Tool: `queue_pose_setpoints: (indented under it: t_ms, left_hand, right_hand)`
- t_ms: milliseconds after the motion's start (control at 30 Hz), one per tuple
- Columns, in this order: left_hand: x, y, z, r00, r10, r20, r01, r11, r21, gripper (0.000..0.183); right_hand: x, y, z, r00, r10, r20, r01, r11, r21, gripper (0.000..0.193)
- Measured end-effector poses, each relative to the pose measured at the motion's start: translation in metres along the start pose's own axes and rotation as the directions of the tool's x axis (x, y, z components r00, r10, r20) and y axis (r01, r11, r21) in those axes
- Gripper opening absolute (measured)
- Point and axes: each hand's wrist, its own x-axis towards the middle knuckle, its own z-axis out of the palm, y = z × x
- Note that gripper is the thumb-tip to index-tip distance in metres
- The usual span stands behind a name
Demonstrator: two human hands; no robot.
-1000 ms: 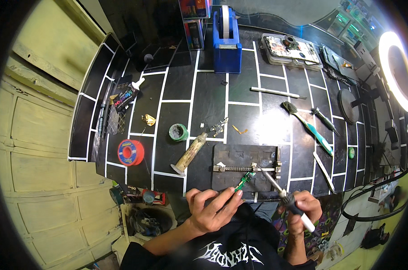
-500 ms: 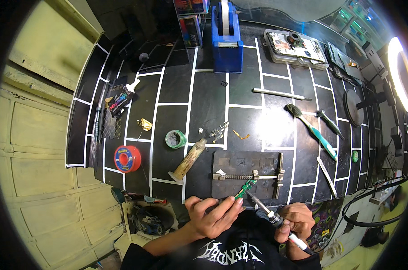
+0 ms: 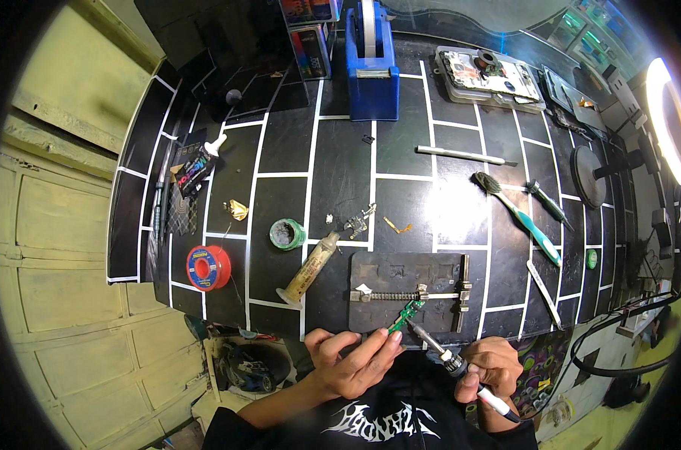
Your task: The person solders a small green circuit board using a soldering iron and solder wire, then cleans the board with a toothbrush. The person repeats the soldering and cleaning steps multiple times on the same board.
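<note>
A small green circuit board is pinched in the fingers of my left hand, over the front edge of a dark clamping fixture. My right hand grips a soldering iron, its tip pointing up and left. That tip is at the board's right side; whether it touches cannot be made out. Left of the fixture lie a cloudy syringe and a small open green jar of grey paste. Beyond the syringe is a cluster of tiny metal parts.
A red solder spool stands at left. Farther back are a blue tape dispenser and an opened phone on a clear box. A toothbrush, tweezers and a ring lamp are at right, with a black cable nearby.
The view has shifted slightly, so the bench items appear a little farther left. Both hands keep their holds on the circuit board and the soldering iron, with almost no movement.
</note>
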Motion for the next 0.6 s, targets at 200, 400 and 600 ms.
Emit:
queue_pose_setpoints:
  t_ms: [200, 400, 600]
  left_hand:
    - [0.0009, 0.0004, -0.0002, 1.000, 0.002, -0.003, -0.002, 1.000, 0.001, 0.036]
    - [0.0000, -0.0011, -0.0014, 0.998, 0.038, 0.042, -0.038, 0.999, -0.011, 0.035]
    - [0.0008, -0.0012, -0.0021, 0.998, 0.044, 0.045, -0.043, 0.999, -0.003, 0.037]
  right_hand:
    - [0.0056, -0.0042, 0.0061, 0.997, 0.035, -0.067, -0.038, 0.998, -0.044, 0.025]
    - [0.0026, -0.0025, 0.0003, 1.000, 0.025, -0.001, -0.025, 1.000, -0.008, 0.025]
    - [0.0010, -0.0023, 0.0018, 0.999, 0.014, -0.031, -0.014, 1.000, -0.022, 0.024]
